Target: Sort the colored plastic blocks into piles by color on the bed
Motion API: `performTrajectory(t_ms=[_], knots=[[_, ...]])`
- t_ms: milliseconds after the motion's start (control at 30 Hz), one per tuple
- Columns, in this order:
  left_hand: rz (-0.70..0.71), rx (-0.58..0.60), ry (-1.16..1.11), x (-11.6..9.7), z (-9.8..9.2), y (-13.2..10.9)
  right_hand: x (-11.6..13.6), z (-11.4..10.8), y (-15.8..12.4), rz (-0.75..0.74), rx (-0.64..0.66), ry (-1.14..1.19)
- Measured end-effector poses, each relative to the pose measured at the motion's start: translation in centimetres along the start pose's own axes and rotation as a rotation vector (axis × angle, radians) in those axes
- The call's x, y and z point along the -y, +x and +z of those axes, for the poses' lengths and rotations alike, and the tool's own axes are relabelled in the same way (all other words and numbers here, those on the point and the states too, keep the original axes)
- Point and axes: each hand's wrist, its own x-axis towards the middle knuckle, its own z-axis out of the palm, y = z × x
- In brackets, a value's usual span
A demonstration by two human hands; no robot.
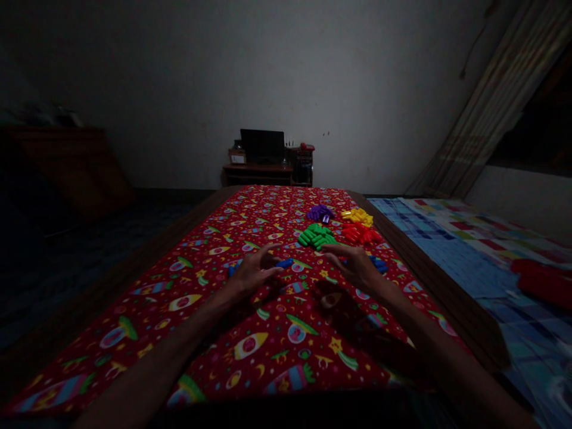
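My left hand (254,271) is just above a red patterned cloth (250,345), its thumb and fingers spread apart. A small blue piece (285,263), rounded and tube-like, shows just past its fingertips, and another bit of blue (231,271) peeks out on its left side. To the right, my right hand (355,266) hovers with fingers apart and curved inward, holding nothing that I can see. Behind it are several blue pieces (379,264), partly covered by the hand. Just beyond the hands lies a pile of green pieces (318,236).
Farther off lie piles of purple pieces (320,213), yellow pieces (358,217) and red pieces (361,233). A dark monitor (263,145) stands on a small desk by the wall. At right is a bed with a blue checked cover (451,256). The room is dim.
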Motion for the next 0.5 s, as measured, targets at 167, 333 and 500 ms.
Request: performTrajectory(t_ms=[167,333,500], knots=[[-0.068,0.196,-0.242,-0.7,1.9,-0.7,3.9,4.5,0.0,-0.268,0.243,0.004],[0.059,0.273,0.026,-1.3,0.7,-1.1,2.3,3.1,0.0,-0.111,0.192,-0.023],[0.141,-0.016,0.596,-0.3,-4.7,-1.4,-3.5,-5.1,-1.8,0.122,0.287,-0.191]])
